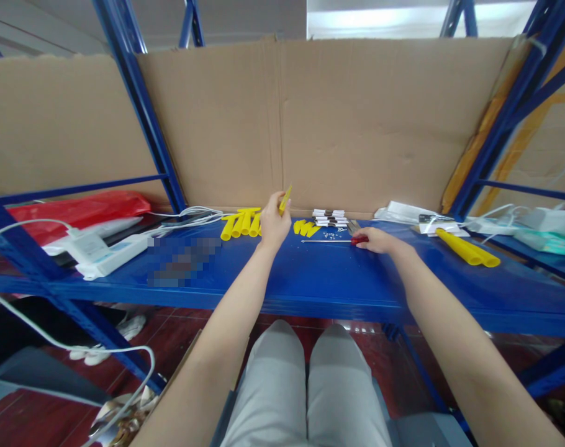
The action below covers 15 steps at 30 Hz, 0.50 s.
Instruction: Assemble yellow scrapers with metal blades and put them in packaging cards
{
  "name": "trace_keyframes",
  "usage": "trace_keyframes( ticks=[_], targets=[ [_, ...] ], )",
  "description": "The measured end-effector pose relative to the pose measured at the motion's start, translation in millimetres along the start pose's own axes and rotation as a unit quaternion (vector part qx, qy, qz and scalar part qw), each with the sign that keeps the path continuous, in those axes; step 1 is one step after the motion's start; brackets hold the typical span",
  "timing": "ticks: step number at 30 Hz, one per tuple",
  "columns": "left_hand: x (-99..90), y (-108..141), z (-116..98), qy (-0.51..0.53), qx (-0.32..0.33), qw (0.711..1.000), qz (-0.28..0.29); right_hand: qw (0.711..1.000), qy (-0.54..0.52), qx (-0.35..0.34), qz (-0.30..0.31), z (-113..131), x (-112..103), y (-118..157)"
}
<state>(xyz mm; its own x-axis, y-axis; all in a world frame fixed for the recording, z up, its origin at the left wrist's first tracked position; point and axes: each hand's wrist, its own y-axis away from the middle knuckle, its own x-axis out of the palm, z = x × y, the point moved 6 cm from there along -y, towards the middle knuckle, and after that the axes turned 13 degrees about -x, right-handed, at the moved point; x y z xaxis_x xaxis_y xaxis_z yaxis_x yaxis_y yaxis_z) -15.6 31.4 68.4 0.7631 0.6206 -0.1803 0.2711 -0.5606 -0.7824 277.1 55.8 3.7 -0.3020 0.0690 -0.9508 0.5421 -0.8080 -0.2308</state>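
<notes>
My left hand is closed around a thin yellow plastic piece, raised above the blue shelf; its tip sticks up past the fingers. At the right, my right hand has its fingers closed on the red handle of a screwdriver, whose long shaft points left, low over the shelf. Between the hands lie several small yellow pieces. Tiny loose metal parts are scattered just behind the shaft. Behind those sits a group of white and black pieces. Yellow tubes lie left of my left hand, partly hidden by it.
A cardboard panel closes off the back of the blue shelf. White power strips with cables are at the left, near a red bag. Two longer yellow tubes lie at the right. Blue uprights frame the shelf.
</notes>
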Motion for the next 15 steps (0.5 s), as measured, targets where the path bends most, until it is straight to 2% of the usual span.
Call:
trace_keyframes(
  ticks=[8,15],
  targets=[
    [9.2,9,-9,-0.157,-0.035,0.98,0.118,0.999,-0.004,0.035,0.0,-6,4,-1],
    [32.2,25,4,-0.287,-0.072,0.913,0.282,0.999,0.005,0.035,0.006,-9,6,-1]
  ],
)
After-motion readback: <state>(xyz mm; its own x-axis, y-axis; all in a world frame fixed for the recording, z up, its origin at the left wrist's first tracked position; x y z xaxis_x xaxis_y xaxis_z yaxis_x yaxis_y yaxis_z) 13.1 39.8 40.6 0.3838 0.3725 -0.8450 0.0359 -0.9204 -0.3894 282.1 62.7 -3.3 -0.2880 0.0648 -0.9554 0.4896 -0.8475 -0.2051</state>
